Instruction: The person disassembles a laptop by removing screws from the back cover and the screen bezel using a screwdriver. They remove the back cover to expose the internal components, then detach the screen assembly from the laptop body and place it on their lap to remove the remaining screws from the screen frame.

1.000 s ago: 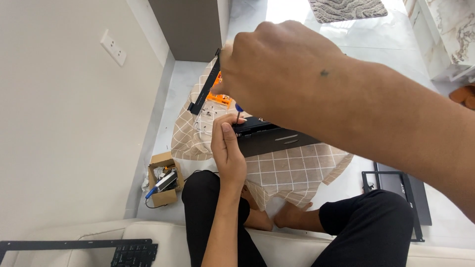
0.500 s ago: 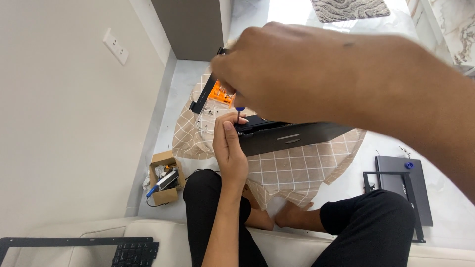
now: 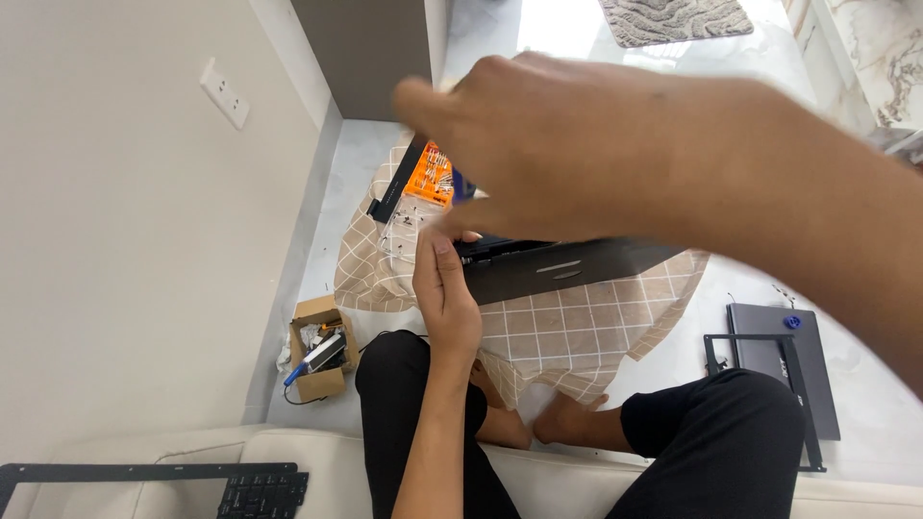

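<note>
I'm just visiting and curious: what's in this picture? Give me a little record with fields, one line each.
Setting: person seated on a pale sofa, looking down at a low table under a beige checked cloth
Left hand: rests at the edge of a black laptop part lying on the cloth
Right hand: raised close to the camera, blurred; whether it holds anything cannot be told
On the cloth: orange tool case
On the floor: small cardboard box of tools, dark laptop panel
On the sofa: black keyboard frame
</note>
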